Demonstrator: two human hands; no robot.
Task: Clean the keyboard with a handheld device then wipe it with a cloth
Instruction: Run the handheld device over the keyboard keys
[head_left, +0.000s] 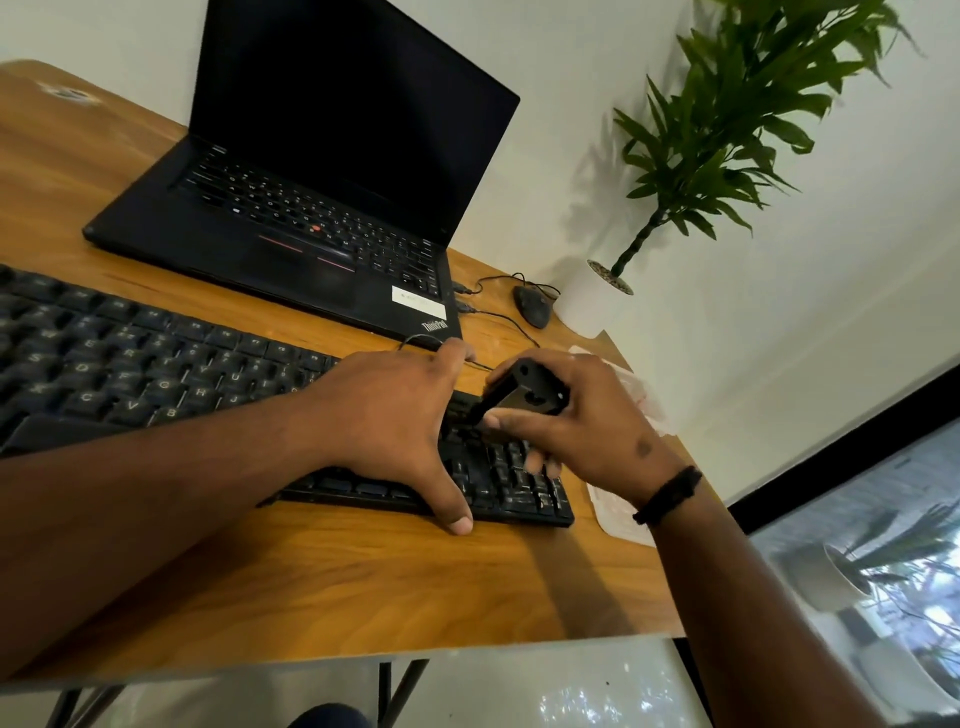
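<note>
Your left forearm crosses the wooden desk (322, 582) from the lower left, and your left hand (400, 415) lies spread flat on the black keyboard (130, 364), fingers straight, thumb reaching down to the keyboard's front edge. Your right hand (587, 431), a dark band at its wrist, grips a small black handheld cleaning device (524, 389), fingers curled round its body; the device's narrow tip points down onto the keys near the keyboard's right end. Beneath and just beyond your right hand lies a pale cloth (618, 514), at the desk's right edge.

Behind the keyboard sits an open black ThinkPad laptop (311, 208), screen dark, with cables plugged into its right side. A black mouse (532, 305) rests to the laptop's right, near a white pot holding a leafy green plant (717, 130) against a plain white wall (597, 62). To your right a dark-framed window (883, 519) reflects the plant. Pale floor and dark desk legs show under the near edge.
</note>
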